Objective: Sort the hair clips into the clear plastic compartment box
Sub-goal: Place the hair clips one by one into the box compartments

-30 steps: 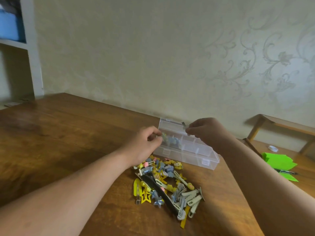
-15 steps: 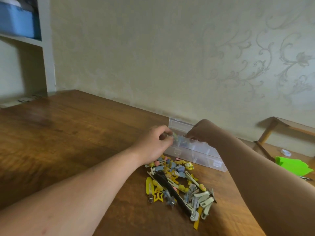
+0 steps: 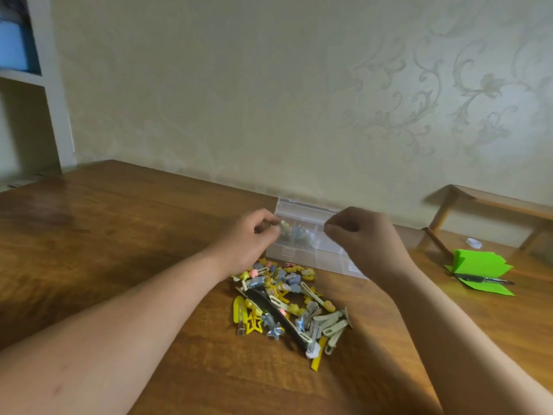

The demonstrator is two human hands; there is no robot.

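Hair clips of yellow, grey-blue, pink and cream (image 3: 287, 307) lie heaped on the brown wooden worktop (image 3: 119, 235). At 12 o'clock from them stands the clear plastic compartment box (image 3: 302, 209), lid up. The left hand (image 3: 248, 241) pinches a small pale clip (image 3: 282, 226) over its 9 o'clock end. The right hand (image 3: 359, 238) is curled at its 3 o'clock end; whether it grips anything I cannot tell. Green folded paper (image 3: 478, 263) lies at 3 o'clock.

Dim, warm light. Left of the clear box (image 3: 305, 208), my left arm (image 3: 149, 310) shadows the table (image 3: 104, 223); everything looks softly blurred.
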